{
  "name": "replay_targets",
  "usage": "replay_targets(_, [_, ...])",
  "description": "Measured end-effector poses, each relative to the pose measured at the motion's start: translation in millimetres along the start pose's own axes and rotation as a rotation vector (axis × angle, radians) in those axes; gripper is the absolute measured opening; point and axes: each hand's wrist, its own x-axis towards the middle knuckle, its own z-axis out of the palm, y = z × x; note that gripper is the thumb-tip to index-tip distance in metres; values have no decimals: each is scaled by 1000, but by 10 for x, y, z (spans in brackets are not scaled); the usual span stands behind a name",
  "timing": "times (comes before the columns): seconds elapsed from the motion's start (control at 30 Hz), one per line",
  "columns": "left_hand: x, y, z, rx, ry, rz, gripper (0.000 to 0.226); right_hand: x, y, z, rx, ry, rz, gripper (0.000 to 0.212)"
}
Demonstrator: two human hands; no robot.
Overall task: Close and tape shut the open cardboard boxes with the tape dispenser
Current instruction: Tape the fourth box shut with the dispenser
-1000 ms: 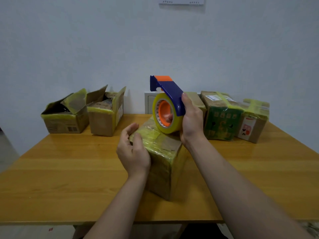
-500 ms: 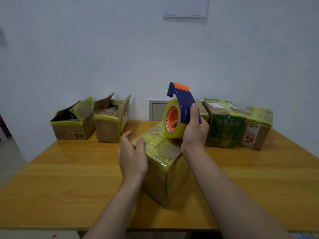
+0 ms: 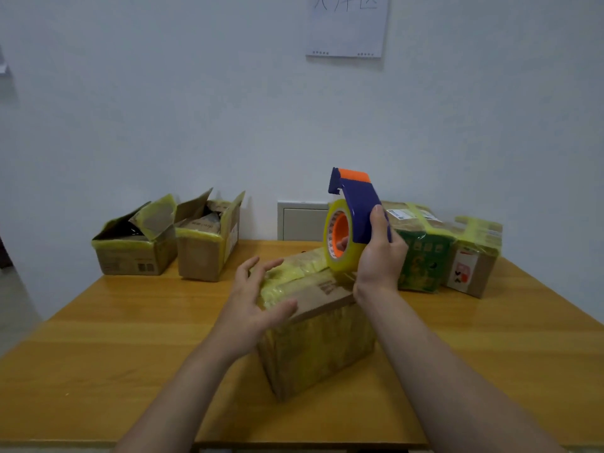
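A closed cardboard box [image 3: 322, 344] wrapped in yellowish tape stands in the middle of the wooden table [image 3: 98, 338]. My left hand [image 3: 253, 300] is at its left top edge, fingers spread and straight, thumb on the lid. My right hand [image 3: 379, 256] grips a blue and orange tape dispenser [image 3: 354, 220] with a yellowish roll, held upright over the box's far right corner. Two open boxes [image 3: 135, 243] [image 3: 209, 243] with raised flaps stand at the back left.
Two taped boxes, one green [image 3: 421, 256] and one brown [image 3: 474, 259], stand at the back right against the white wall. A grey wall panel [image 3: 300, 220] shows behind the table. A paper sheet [image 3: 348, 26] hangs on the wall. The table's front edge lies near me.
My left hand has lifted its fingers off the box top and spread them, leaving the thumb on the lid. The dispenser stays in my right hand at the box's far corner.
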Motion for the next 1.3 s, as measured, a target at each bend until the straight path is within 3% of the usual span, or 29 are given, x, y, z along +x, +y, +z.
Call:
replay_targets(0.07, [60,-26,-158,0,-22,-9,75,95,-91,-115,-47,-23,-55,36])
replay_targets(0.2, [177,67,-332,269,271,-4,21,211,-112,-311,-105,-44,-89,41])
replay_targets(0.27, [169,231,-271,429,352,71,27,211,-71,-358,-112,-46,-66,41])
replay_targets(0.37, [74,557,13,527,222,148,35,188,-24,-379,-90,-27,-17,42])
replay_targets(0.47, [88,596,316,748,-36,46,84,170,-31,-397,-49,12,33,40])
replay_targets(0.6, [219,486,304,821,-57,68,115,152,-79,-473,-36,24,49,36])
replay_targets(0.8, [304,552,53,662,-143,56,96,144,-214,-567,-82,-76,-61,28])
replay_targets(0.97, [271,808,518,742,-115,-42,125,86,-251,-502,-83,-125,-101,21])
replay_targets(1.1, [283,646,537,807,-104,70,94,110,-213,-565,-87,-119,-95,24])
replay_targets(1.3, [281,612,135,508,-312,156,80,133,-209,-715,-49,-153,-39,30])
